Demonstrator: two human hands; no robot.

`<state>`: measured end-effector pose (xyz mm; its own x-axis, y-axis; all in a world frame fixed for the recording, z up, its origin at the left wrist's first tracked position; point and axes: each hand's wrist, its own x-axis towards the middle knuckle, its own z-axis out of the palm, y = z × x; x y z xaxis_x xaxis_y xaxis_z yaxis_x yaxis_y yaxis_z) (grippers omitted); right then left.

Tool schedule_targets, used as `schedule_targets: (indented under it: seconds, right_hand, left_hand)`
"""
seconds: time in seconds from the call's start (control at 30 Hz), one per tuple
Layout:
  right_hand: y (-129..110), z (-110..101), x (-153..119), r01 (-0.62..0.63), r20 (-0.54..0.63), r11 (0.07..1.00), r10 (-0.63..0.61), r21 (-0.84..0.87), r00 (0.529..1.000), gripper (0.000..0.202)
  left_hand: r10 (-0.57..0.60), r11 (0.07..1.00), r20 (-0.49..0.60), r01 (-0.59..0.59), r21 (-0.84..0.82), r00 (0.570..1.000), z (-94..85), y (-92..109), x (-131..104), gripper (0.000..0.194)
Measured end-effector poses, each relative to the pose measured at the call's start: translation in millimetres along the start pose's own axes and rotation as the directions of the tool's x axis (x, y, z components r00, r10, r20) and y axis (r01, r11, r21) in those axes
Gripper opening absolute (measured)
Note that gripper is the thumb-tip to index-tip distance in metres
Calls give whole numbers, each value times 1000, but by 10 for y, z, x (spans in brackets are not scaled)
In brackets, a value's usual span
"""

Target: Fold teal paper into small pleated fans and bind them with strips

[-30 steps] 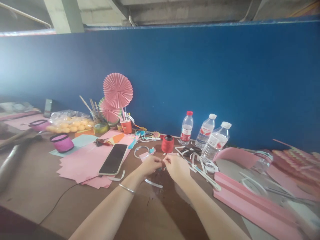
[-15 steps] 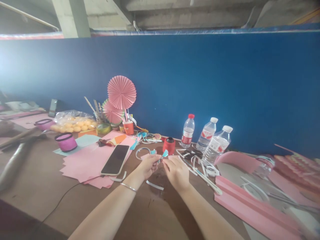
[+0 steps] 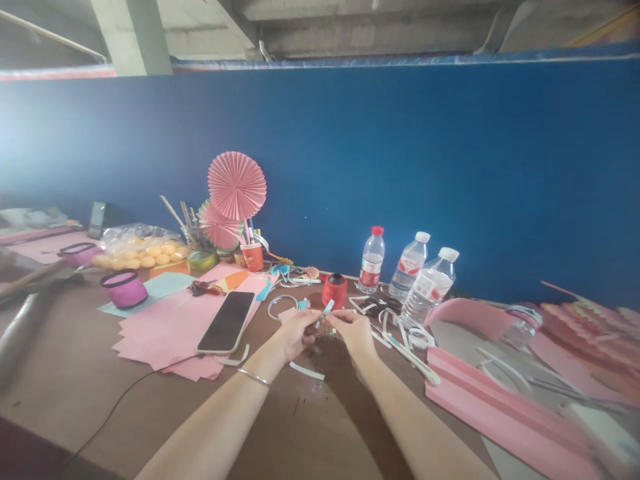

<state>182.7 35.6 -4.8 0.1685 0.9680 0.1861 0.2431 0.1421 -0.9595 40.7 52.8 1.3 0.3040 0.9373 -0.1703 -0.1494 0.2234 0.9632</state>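
A small light blue folded paper piece (image 3: pixel 327 309) is pinched in the fingertips of my left hand (image 3: pixel 299 335), which wears a silver bangle. My right hand (image 3: pixel 354 335) is closed too, its thumb and forefinger meeting at the right edge of the same piece. Just behind the fingers stands a red round container (image 3: pixel 335 291) with a dark top. Left of it lie a white ring (image 3: pixel 283 307) and another small blue pleated paper piece (image 3: pixel 303 304). A loose white strip (image 3: pixel 307 371) rests on the brown table below my hands.
At left, a phone (image 3: pixel 227 323) lies on pink paper sheets (image 3: pixel 150 337). Pink pleated fans (image 3: pixel 237 185) stand in a red cup (image 3: pixel 253 257) by the blue wall. Plastic bottles (image 3: pixel 371 261), white strips (image 3: pixel 400 330) and folded pink paper (image 3: pixel 495 400) occupy the right side.
The blue piece has tilted between my fingers, and my right hand has turned, its fingers now more extended toward it. The whole view has shifted slightly.
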Motion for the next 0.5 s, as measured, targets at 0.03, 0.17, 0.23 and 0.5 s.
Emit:
schedule_targets:
  seconds: [0.03,0.17,0.23,0.5]
  right_hand:
    - [1,4,3,-13,1,1000,13,22,1000,23]
    - [14,24,3,-47,16,994,45,100,999,19]
    - [22,33,-3,-58,39,989,53,133,998,19]
    - [72,31,10,-118,122,974,95,191,988,20]
  left_hand:
    - [-4,1000,16,4,-10,1000,2,-8,3,24]
    - [10,1000,50,-11,24,999,0,-59,26,25]
    - [21,997,58,-25,68,998,-4,-83,35,26]
    - [253,893,61,-258,369,965,6,-9,17,17]
